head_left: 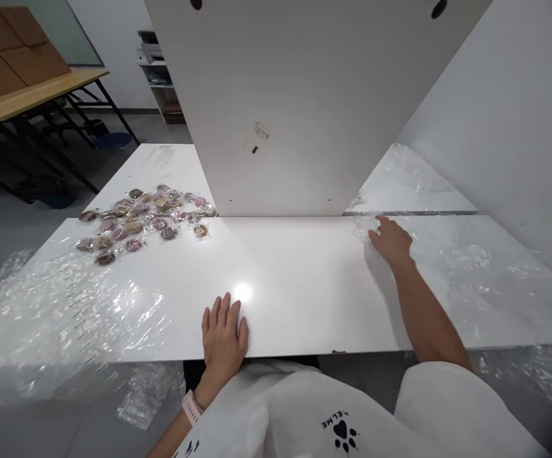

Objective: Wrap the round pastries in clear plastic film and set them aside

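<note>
My left hand (pixel 223 337) lies flat on the white table (pixel 295 286) near its front edge, fingers stretched out and nothing in it. Over on the right, my right hand (pixel 393 240) reaches toward the back of the table. Its thumb and index finger are apart, close to a thin clear plastic bag (pixel 362 228). Whether the fingertips touch that plastic I cannot tell. Several small round items in clear wrappers (pixel 133 227), brown, pink and tan, are scattered at the back left, away from both hands.
Clear plastic bags (pixel 75 305) cover the left side and hang over the front edge. More clear plastic (pixel 486 273) spreads across the right side. A tall white panel (pixel 299 108) stands at the back, and a white wall (pixel 509 121) closes the right.
</note>
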The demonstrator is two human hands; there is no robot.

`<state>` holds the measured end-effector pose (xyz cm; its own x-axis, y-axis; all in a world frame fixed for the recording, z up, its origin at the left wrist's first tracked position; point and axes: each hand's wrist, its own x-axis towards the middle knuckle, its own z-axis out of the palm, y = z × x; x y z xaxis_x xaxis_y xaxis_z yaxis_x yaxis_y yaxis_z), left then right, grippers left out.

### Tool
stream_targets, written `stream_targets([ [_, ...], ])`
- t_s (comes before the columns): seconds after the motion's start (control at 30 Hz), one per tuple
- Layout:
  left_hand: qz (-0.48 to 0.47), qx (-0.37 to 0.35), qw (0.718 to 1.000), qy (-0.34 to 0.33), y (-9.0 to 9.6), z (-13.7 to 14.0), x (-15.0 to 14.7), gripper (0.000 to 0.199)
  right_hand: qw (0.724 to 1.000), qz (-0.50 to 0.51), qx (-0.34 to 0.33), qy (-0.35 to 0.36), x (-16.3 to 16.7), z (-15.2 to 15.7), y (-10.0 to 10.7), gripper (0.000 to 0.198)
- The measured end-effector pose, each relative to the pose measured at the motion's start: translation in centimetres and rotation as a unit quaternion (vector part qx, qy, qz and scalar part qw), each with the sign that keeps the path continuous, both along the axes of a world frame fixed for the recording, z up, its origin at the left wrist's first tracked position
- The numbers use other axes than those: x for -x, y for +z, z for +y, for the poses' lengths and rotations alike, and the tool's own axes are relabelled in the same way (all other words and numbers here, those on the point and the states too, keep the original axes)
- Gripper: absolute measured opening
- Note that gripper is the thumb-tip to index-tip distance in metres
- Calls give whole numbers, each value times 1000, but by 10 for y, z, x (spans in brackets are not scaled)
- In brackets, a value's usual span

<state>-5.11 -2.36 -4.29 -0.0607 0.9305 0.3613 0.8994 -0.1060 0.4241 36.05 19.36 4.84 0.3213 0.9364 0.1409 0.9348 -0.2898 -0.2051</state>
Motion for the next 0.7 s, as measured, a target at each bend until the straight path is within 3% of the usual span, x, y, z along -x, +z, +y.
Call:
stream_targets([
  [0.1, -37, 6, 999, 2, 3, -1, -3, 36, 987, 60, -130, 71, 58, -51, -10, 46],
  [0.2, -167, 36, 985, 20, 12, 3, 0, 33, 939, 156, -182, 246, 137, -110, -14, 42],
  [0.27, -333, 68, 940, 43, 22, 9, 10, 39, 891, 218, -138, 373, 184, -150, -14, 41],
  [0.37, -537, 72, 836, 86, 47, 16, 41, 46, 803, 267, -10, 534, 224, -202, -2, 36],
  [0.4, -556, 48, 824, 101, 59, 16, 52, 44, 770, 279, 36, 573, 228, -213, 5, 38],
  [0.47, -532, -37, 838, 114, 86, 11, 67, 37, 724, 317, 105, 604, 223, -224, 20, 42],
  [0.5, -510, -84, 850, 107, 99, 6, 69, 33, 720, 345, 120, 590, 218, -223, 26, 38],
  [0.57, -480, -133, 866, 57, 120, -5, 60, 26, 755, 395, 95, 514, 207, -211, 29, 30],
  [0.63, -462, -77, 883, -33, 125, -12, 38, 23, 813, 398, 26, 424, 200, -190, 16, 34],
  [0.7, -398, 45, 907, -131, 110, -9, 13, 31, 870, 324, -26, 370, 196, -167, -11, 39],
])
